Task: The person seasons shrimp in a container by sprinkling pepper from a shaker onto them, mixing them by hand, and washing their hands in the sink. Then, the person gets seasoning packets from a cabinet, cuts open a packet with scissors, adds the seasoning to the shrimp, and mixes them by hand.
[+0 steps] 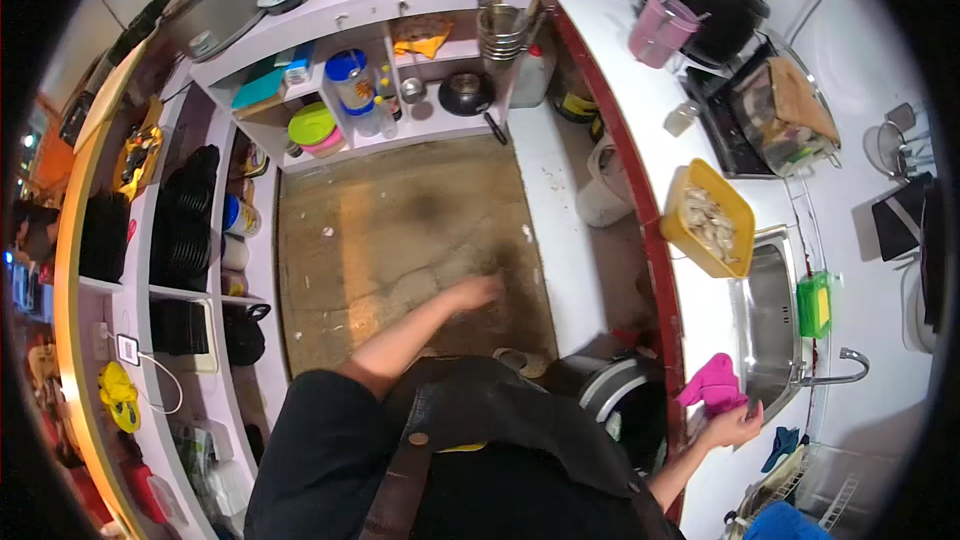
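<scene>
On the right, my right hand (733, 427) is at the near end of the steel sink (768, 315), its fingers curled on the lower edge of a bright pink cloth (714, 384). The cloth lies bunched across the counter edge beside the basin. My left hand (478, 292) hangs over the bare floor in front of me, smeared by motion, so its fingers are unclear. Nothing shows in it. Beyond the sink's far end stands a yellow plastic tub (708, 218) with pale pieces of food in it. The faucet (840, 370) reaches over the basin from the right.
A green sponge holder (814, 305) sits behind the sink. Below the counter, near my legs, is a dark bin (625, 400). Ahead, a wok (467, 95) rests on a low shelf with its handle sticking out. Shelves with black containers (185, 220) line the left side.
</scene>
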`<state>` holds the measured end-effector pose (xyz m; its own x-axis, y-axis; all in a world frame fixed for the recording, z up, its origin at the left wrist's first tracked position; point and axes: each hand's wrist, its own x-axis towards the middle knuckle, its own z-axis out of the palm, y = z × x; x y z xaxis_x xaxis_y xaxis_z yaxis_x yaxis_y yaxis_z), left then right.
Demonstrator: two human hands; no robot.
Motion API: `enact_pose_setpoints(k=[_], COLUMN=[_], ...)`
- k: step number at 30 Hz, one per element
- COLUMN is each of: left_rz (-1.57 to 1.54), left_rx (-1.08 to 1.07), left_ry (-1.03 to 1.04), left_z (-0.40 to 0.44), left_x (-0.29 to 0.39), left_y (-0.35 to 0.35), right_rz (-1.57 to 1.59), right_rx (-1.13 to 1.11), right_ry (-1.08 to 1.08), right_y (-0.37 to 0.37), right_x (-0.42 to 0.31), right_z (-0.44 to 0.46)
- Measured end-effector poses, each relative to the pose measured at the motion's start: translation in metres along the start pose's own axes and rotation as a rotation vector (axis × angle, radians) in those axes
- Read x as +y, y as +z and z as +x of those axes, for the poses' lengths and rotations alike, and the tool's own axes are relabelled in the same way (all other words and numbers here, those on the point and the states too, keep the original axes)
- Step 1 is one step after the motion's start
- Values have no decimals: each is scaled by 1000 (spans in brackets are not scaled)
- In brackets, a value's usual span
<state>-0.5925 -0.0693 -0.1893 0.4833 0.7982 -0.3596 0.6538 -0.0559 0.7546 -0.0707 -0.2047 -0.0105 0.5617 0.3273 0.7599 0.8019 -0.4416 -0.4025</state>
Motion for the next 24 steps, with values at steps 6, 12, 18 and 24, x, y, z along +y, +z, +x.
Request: enact_pose_setpoints(k=[6,12,18,24], left_rz=[-61,-799,-928,-646], left_rx=[-70,457,369,513], left_ry=[-1083,-1401,-1270,-812], left_z=[-305,-439,-343,-224], left_x=[-237,-230,-295,-429], left_y=[97,126,33,-76], right_rz=[298,491,637,704], right_rx=[-344,-681,-931,-1220], right_ry=[-354,-538,-733,-844], right_y=[17,67,161,303], right_x=[-189,-296,-434,-580], right_z=[-103,-189,-244,-329])
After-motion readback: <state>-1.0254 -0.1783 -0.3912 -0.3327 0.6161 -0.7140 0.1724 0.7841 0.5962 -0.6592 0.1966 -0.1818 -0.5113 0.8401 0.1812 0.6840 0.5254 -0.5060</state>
